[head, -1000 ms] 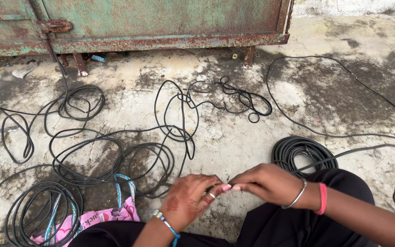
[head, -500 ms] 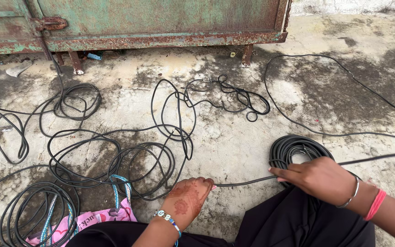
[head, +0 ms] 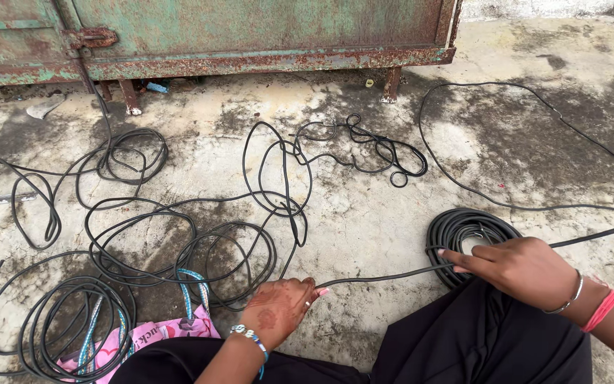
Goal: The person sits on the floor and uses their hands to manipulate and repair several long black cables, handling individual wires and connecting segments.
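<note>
The left hand (head: 278, 309) rests low on the stained concrete floor (head: 364, 220), back of the hand up and marked with a reddish-brown pattern, a beaded blue band at the wrist; its grip is pinched narrow on the thin black rubber cable (head: 378, 275). The right hand (head: 524, 267) is held out to the side, palm down, forefinger stretched forward, with a silver bangle and a pink band at the wrist; its grip is closed around the same cable, which runs nearly taut between the two hands. Just beyond the right hand lies a tight round coil of black cable (head: 456, 231) on the floor, touching the black cloth over the person's knee. To the left, loose loops of black cable (head: 179, 242) sprawl across the floor, and a pink printed bag with blue straps (head: 143, 334) lies under the nearest loops. Along the far edge of the floor stands a rusted green metal container (head: 250, 35) on short legs.
</note>
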